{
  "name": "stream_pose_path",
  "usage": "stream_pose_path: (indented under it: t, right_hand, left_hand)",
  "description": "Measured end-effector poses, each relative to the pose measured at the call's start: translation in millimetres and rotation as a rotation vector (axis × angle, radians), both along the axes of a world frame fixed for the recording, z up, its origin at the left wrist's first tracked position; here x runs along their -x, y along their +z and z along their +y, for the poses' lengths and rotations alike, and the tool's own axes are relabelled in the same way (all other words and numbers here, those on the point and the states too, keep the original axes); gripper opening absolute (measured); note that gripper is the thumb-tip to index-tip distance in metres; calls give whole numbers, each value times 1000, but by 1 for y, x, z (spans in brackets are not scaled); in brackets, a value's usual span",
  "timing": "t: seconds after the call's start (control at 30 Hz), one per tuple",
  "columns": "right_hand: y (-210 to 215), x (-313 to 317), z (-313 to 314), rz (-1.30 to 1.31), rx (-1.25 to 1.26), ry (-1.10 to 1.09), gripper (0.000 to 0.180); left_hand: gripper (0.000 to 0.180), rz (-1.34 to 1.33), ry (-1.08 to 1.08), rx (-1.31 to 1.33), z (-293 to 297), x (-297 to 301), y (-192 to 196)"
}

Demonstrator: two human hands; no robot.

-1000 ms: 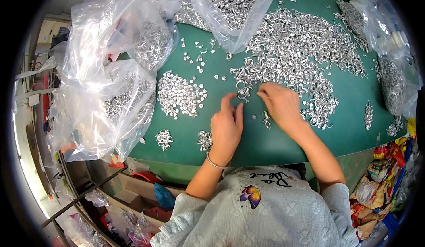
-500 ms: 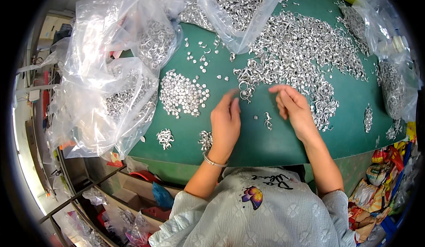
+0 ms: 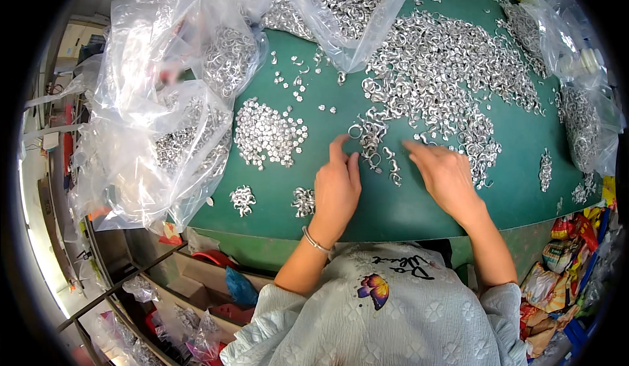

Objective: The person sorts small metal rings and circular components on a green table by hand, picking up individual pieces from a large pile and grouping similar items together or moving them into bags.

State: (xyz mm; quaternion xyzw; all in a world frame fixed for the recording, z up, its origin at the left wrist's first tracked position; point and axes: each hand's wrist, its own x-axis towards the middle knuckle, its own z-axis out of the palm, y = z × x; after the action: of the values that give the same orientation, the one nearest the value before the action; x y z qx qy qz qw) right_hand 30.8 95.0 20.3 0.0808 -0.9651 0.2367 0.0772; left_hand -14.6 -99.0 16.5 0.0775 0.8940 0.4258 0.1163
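Two bare hands are resting on the green table mat [image 3: 406, 209], just below the big spread heap of small silver metal rings [image 3: 445, 71]. Your left hand [image 3: 336, 189] is lying flat, fingers loosely apart and holding nothing, its fingertips touching a few stray rings [image 3: 373, 144] at the heap's lower edge. Your right hand [image 3: 444, 176] is lying open too (palm down), fingers pointing toward those rings.

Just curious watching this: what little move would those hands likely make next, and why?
Probably the left hand pinches one ring off the small silver cluster at its fingertips. Both hands lie flat on the green table, the right hand beside the big pile.
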Motion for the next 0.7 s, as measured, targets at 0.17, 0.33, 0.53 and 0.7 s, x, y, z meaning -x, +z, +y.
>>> stream_pose_path:
  t: [0.17,0.33,0.53,0.7]
  right_hand:
    - [0,33,-24,-101,-102,36,37]
    - [-14,9,-1,-151,-172,-73,35]
    - [-5,1,24,-179,482,-362,16]
    - [10,-1,36,-511,1181,-484,25]
  left_hand:
    - [25,84,-167,133,8,-4,-5]
    - [19,47,-92,49,0,-5,0]
    - [20,73,-94,-24,7,-3,4]
    - [22,22,-79,-74,5,-6,3]
